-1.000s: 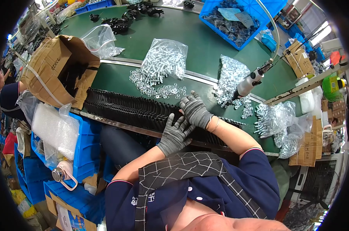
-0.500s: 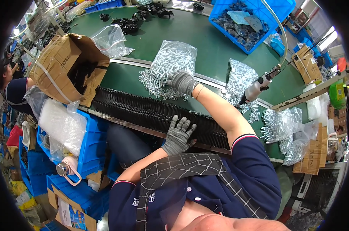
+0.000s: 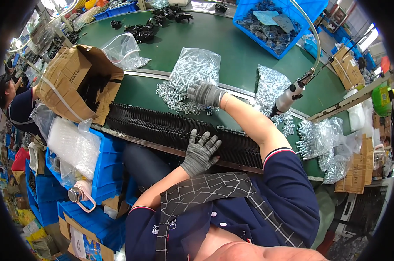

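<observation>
We are picking up small metal rings for the black parts. Our right hand [image 3: 205,93] reaches out, its fingers [image 3: 196,91] curled down on the loose pile of shiny washers [image 3: 173,98] on the green table [image 3: 231,48], just in front of the clear bag of screws [image 3: 194,67]. We cannot tell if they grip any. Our left hand [image 3: 200,152] lies flat, fingers spread and holding nothing, on the row of black parts [image 3: 162,128]. Next, we think, the right fingers must pinch a few washers and bring them back.
</observation>
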`<state>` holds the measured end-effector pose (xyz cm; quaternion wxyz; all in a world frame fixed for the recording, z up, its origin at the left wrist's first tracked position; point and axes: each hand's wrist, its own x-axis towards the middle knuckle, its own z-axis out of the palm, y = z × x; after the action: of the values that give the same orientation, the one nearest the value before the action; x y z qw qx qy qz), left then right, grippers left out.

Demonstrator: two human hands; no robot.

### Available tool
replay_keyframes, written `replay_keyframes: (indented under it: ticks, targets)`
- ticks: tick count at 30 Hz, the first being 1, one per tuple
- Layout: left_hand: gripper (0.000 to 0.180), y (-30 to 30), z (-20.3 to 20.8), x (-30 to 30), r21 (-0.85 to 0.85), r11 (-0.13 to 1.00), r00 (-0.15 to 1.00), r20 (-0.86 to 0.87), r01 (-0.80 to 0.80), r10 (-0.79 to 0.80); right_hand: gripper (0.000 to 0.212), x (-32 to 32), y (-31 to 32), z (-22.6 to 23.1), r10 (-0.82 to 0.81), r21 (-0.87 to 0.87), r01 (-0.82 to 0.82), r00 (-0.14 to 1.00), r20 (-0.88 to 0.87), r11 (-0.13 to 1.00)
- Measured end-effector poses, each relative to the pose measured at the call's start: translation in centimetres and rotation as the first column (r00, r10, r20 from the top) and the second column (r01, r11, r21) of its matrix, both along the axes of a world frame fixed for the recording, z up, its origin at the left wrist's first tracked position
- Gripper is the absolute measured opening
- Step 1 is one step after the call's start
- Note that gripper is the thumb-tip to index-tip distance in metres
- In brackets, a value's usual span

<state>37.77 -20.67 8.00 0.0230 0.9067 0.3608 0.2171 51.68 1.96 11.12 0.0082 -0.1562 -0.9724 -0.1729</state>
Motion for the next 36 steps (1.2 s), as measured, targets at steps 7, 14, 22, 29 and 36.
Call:
replay_keyframes:
  ticks: [7, 14, 22, 29, 36]
  targets:
    - [0.058, 0.5, -0.9, -1.0, 0.001, 1.000, 0.999, 0.041, -0.003, 0.003, 0.025, 6.5, -4.1, -2.1, -0.850, -0.849, -0.459, 0.307, -0.428, 0.262]
    - [0.058, 0.4, -1.3, -0.6, 0.003, 1.000, 0.999, 0.039, -0.006, 0.006, 0.017, 7.5, -7.2, -2.0, -0.659, -0.715, 0.334, 0.716, -0.231, 0.613]
    - [0.058, -0.1, -0.9, -0.8, 0.006, 1.000, 0.999, 0.032, -0.007, 0.007, 0.015, 6.3, -8.4, 0.5, -0.533, -0.356, 0.495, 0.846, -0.009, 0.792]
    - [0.057, 0.1, -0.9, -1.2, 0.021, 1.000, 0.999, 0.039, -0.007, 0.006, 0.014, 5.1, -7.6, 1.1, -0.595, -0.317, 0.612, 0.788, 0.160, 0.725]
    - [0.058, 0.1, -0.4, -1.7, -0.027, 1.000, 1.000, 0.000, -0.005, 0.005, 0.017, 4.6, -11.1, 2.6, -0.597, -0.586, 0.402, 0.782, -0.180, 0.704]
